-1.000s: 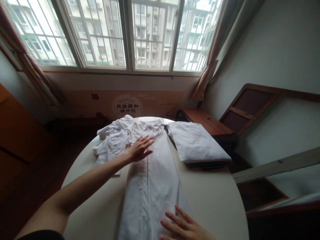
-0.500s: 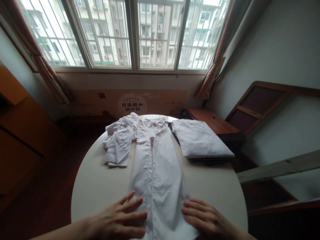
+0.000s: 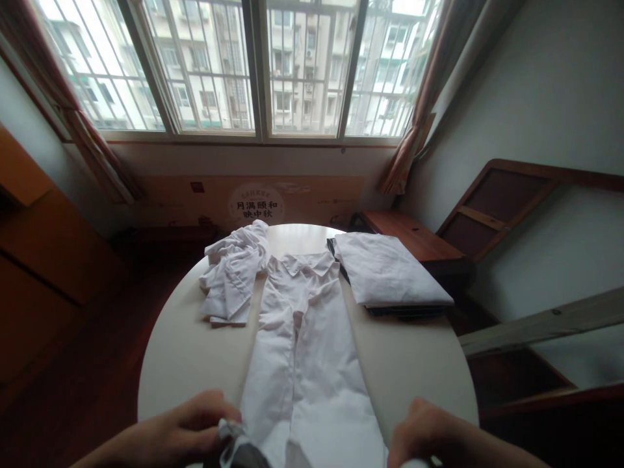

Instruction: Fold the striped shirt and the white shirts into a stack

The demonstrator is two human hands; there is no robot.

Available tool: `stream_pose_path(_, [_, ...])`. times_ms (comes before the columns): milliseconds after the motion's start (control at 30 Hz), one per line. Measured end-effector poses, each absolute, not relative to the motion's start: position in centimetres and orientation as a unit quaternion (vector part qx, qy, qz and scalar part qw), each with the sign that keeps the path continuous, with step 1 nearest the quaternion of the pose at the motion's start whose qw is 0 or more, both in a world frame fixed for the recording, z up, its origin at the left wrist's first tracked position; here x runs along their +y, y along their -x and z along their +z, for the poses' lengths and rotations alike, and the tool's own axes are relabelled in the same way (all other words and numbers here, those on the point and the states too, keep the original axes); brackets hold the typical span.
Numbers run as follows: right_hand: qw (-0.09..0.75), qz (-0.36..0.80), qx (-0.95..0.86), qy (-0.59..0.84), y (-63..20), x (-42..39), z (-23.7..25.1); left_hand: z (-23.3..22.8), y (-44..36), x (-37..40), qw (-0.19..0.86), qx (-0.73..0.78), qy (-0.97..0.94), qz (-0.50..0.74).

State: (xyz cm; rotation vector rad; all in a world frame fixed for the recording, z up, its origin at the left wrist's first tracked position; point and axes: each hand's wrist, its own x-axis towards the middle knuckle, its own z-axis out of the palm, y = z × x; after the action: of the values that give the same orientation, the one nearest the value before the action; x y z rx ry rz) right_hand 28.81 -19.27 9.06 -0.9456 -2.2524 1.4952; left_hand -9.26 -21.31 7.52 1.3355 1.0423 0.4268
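Note:
A white collared shirt [image 3: 322,370], folded into a long narrow strip, lies down the middle of the round table, its collar toward the window. At its near end, my left hand [image 3: 202,422] is closed on a gathered edge of the cloth, raised a little. My right hand [image 3: 429,435] is closed at the opposite near corner, with a bit of white fabric showing under the fingers. The very bottom of the shirt runs out of view.
On the table's [image 3: 190,370] left lies a crumpled white garment [image 3: 231,273]. To the right is a neat stack of folded white cloth [image 3: 390,270] over dark cloth. A wooden desk [image 3: 409,234] stands behind, near the window wall.
Both hands went from lying flat on the shirt to gripping its near end. The shirt has slid toward me, its collar now farther from the table's back edge.

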Motion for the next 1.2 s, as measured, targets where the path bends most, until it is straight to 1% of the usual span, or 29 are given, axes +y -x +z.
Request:
stream_pose_path(67, [0.227,0.522,-0.739,0.361,-28.2,-17.0,11.0,9.2,8.3,-19.3,0.629,0.464,-0.543,0.307])
stream_pose_path(167, [0.4,0.474,-0.658,0.428,-26.6,-10.3,12.3,11.0,6.4,-13.4,0.548,0.489,-0.489,0.47])
stream_pose_path(200, [0.442,0.453,-0.631,0.448,-25.9,-7.5,12.1,11.1,5.8,-10.8,0.51,0.497,-0.487,0.505])
stream_pose_path(267, [0.509,0.366,-0.598,0.499,-24.7,-1.9,10.7,10.8,4.9,-5.1,0.431,0.522,-0.505,0.536])
stream_pose_path(300, [0.513,0.314,-0.594,0.534,-24.2,0.7,9.7,10.3,4.7,-2.3,0.4,0.541,-0.52,0.526])
stream_pose_path(333, [0.49,0.258,-0.6,0.577,-23.7,3.1,8.5,9.6,4.5,0.4,0.375,0.564,-0.54,0.5])
stream_pose_path(400, [0.394,0.174,-0.607,0.668,-23.2,6.5,6.2,8.1,4.4,4.5,0.31,0.626,-0.584,0.414])
stream_pose_path(467, [0.3,0.135,-0.617,0.715,-23.0,8.2,4.2,6.8,4.2,6.7,0.212,0.683,-0.625,0.311])
stream_pose_path(500, [0.273,0.129,-0.621,0.723,-23.1,8.6,3.4,6.3,4.1,7.0,0.152,0.699,-0.643,0.274])
stream_pose_path(533, [0.265,0.129,-0.622,0.726,-23.3,8.8,2.8,6.1,3.8,6.9,0.093,0.704,-0.657,0.254])
stream_pose_path(600, [0.293,0.144,-0.608,0.723,-24.0,8.5,1.9,5.8,3.4,5.7,0.01,0.693,-0.672,0.26])
stream_pose_path(633, [0.32,0.161,-0.596,0.719,-24.3,8.2,1.6,5.7,3.2,4.9,0.001,0.686,-0.674,0.272])
stream_pose_path(667, [0.347,0.181,-0.583,0.712,-24.6,7.7,1.3,5.6,3.1,4.2,0.02,0.681,-0.677,0.278])
stream_pose_path(733, [0.384,0.217,-0.562,0.699,-25.0,6.7,0.7,4.9,3.2,3.0,0.112,0.685,-0.672,0.259])
stream_pose_path(800, [0.386,0.237,-0.556,0.697,-24.9,5.6,0.3,3.6,3.7,2.5,0.185,0.706,-0.643,0.233])
stream_pose_path(833, [0.379,0.232,-0.557,0.702,-24.7,5.2,0.1,2.8,4.0,2.4,0.194,0.721,-0.623,0.233])
stream_pose_path(933, [0.364,0.177,-0.571,0.715,-23.5,4.2,0.2,0.8,4.6,2.3,0.19,0.742,-0.589,0.257])
stream_pose_path(1000, [0.37,0.133,-0.595,0.701,-22.8,4.0,0.4,0.2,4.5,2.0,0.22,0.713,-0.603,0.281])
stream_pose_path(1067, [0.39,0.093,-0.626,0.669,-22.4,4.0,0.6,-0.1,4.4,1.5,0.225,0.682,-0.608,0.339])
stream_pose_path(1133, [0.4,0.057,-0.64,0.653,-22.3,4.4,0.5,-0.2,4.2,0.8,0.183,0.682,-0.584,0.4])
stream_pose_path(1200, [0.376,0.051,-0.643,0.666,-22.2,5.0,0.3,-0.3,4.3,0.0,0.144,0.708,-0.574,0.385])
